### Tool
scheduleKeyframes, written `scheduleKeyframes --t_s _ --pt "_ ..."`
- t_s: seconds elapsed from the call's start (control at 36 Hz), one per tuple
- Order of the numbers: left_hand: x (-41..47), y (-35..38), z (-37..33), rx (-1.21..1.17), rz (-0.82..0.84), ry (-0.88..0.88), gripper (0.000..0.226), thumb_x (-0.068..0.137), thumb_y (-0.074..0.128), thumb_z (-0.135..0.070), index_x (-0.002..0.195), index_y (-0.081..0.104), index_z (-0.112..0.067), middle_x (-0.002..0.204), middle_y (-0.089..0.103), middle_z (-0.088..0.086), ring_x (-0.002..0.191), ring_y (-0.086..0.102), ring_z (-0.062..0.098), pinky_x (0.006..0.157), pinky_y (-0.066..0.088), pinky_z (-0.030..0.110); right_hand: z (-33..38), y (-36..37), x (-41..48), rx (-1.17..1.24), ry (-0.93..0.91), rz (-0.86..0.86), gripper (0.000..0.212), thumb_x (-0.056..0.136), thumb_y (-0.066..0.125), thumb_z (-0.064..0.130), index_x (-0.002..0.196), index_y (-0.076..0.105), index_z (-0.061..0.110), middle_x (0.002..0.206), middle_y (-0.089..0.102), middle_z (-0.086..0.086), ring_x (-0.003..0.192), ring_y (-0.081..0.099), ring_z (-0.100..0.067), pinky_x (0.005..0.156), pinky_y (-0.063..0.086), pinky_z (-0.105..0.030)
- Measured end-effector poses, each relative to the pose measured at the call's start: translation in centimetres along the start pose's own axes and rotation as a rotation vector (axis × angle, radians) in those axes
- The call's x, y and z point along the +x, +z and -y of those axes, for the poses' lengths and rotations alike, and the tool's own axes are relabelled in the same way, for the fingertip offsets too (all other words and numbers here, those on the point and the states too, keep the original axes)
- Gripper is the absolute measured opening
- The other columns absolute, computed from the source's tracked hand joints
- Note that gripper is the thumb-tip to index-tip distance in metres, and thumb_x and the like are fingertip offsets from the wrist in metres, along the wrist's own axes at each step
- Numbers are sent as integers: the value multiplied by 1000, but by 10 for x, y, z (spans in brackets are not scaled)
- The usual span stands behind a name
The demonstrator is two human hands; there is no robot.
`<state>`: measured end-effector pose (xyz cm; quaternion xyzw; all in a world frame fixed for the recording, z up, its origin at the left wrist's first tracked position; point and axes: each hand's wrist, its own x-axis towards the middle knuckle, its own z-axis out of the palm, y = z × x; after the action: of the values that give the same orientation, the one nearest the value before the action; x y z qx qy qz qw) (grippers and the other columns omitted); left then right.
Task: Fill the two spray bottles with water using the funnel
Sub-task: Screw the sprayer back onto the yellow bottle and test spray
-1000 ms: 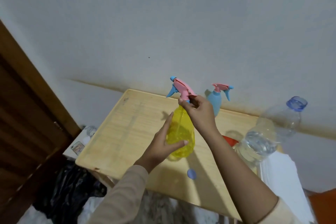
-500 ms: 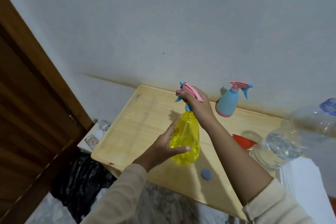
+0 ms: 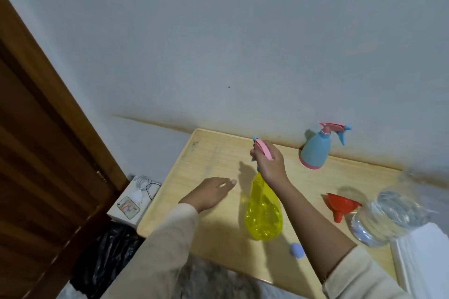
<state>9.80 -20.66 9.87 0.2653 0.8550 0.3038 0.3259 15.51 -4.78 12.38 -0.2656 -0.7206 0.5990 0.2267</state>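
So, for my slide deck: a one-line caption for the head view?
Right hand grips the yellow spray bottle by its pink trigger head; left hand hovers open nearby.

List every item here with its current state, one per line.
Yellow spray bottle: upright on table, spray head gripped by right hand.
Blue spray bottle: upright by wall, spray head on.
Funnel: lying on table, unused.
Water bottle: partly full.
Blue cap: loose on table.
Left hand: open, holding nothing.

Two spray bottles stand on the table: one yellow bottle [image 3: 263,211] and one blue bottle [image 3: 315,150]. There is one red funnel [image 3: 341,204], one clear water bottle [image 3: 391,213], one small blue cap [image 3: 297,250], and two hands.
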Motion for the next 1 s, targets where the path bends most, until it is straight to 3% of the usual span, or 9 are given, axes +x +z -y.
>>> scheduleKeyframes --t_s 0.14,0.25,0.31,0.39,0.47,0.64,0.78,0.83,1.0 --pt "16 -6 15 338 131 -190 55 99 34 -50 98 62 -2 113 61 17 108 56 33 87 41 34 -18 2 -6 -74 66 15 8 87 52 6 87 60 4 75 56 -8 68 49 -18 57 38 -25" --pt "26 1 24 433 173 -282 47 98 41 -47 78 53 -7 94 59 9 94 58 30 79 41 31 -31 6 -15 -112 100 28 12 85 51 2 75 54 8 67 47 -1 60 42 -13 48 32 -14" --pt "28 6 26 449 166 -324 45 97 44 -44 68 45 -11 77 51 3 75 53 24 74 39 28 -38 8 -18 -129 121 21 21 84 51 1 65 45 10 64 41 -1 57 37 -14 48 29 -18" --pt "29 13 26 456 143 -365 39 95 50 -37 66 40 -13 70 44 0 59 43 15 60 36 26 -47 12 -21 -161 148 29 30 83 50 0 59 37 13 62 36 0 56 33 -13 49 25 -20" --pt "30 18 28 459 135 -372 34 92 53 -29 65 38 -14 68 41 0 56 40 15 51 30 24 -53 14 -24 -166 175 40 32 83 50 0 58 36 14 62 36 2 56 32 -12 50 25 -20" --pt "28 24 34 448 120 -403 29 89 55 -21 66 39 -15 69 42 0 56 41 13 51 32 23 -62 20 -28 -180 205 64 17 82 48 1 67 41 7 66 37 -3 61 33 -17 54 26 -27" --pt "27 26 39 422 82 -429 30 88 62 -19 66 40 -14 71 43 0 65 50 16 67 42 27 -64 24 -31 -178 200 82 15 80 49 7 67 40 7 66 37 -2 60 32 -15 54 26 -26" --pt "26 26 40 413 72 -436 30 88 62 -18 67 41 -14 72 45 1 75 54 21 68 43 27 -67 25 -31 -184 202 83 17 82 49 2 68 40 7 65 37 -2 60 31 -15 54 26 -27" --pt "26 28 45 390 30 -430 28 87 61 -13 66 43 -13 72 45 2 73 54 23 66 43 27 -69 29 -32 -195 203 96 24 84 49 3 65 37 9 66 38 -2 60 32 -15 54 27 -26"
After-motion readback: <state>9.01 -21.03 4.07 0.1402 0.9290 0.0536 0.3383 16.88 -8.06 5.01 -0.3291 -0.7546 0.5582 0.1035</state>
